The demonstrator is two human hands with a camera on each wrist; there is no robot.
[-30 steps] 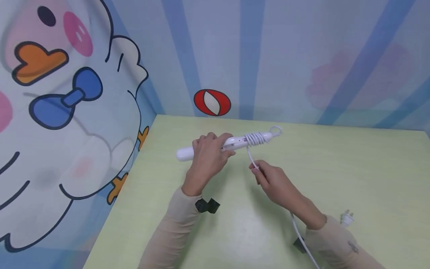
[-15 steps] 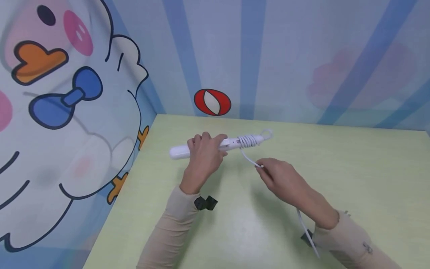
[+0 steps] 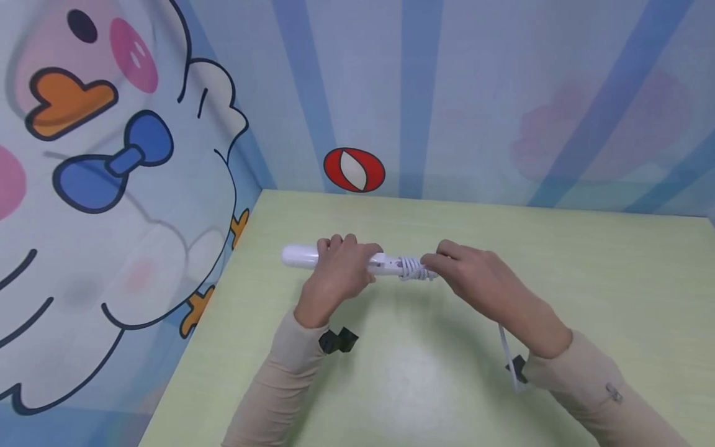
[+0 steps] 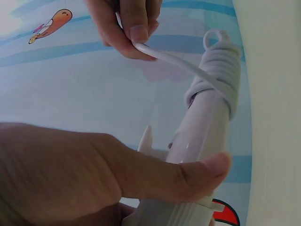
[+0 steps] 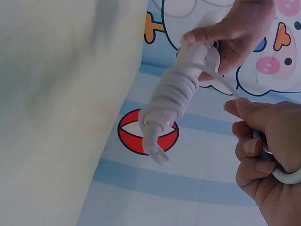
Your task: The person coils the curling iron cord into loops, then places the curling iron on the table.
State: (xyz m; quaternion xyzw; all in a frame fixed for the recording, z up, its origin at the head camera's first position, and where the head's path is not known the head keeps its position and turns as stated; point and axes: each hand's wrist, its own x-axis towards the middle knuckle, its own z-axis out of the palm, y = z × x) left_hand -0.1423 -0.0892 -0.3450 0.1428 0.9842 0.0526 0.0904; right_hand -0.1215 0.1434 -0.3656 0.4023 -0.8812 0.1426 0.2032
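Note:
A white curling iron lies crosswise in my left hand, which grips it around the middle. Its thumb presses along the body in the left wrist view. White cord is wound in several coils around the handle end, and a small loop sticks out past them. My right hand pinches the cord between thumb and fingertips, and the strand runs taut from the coils. More cord passes through its curled fingers. In the head view, this hand overlaps the handle's tip.
The pale yellow-green table lies beneath both hands. A loose length of cord hangs below my right wrist. Walls painted with a cartoon bird and blue stripes rise at the left and back. Black wrist cameras sit by the sleeves.
The right hand has carried the cord up and over to the far side of the handle. The curling iron has shifted slightly left and levelled out. The plug has gone out of sight.

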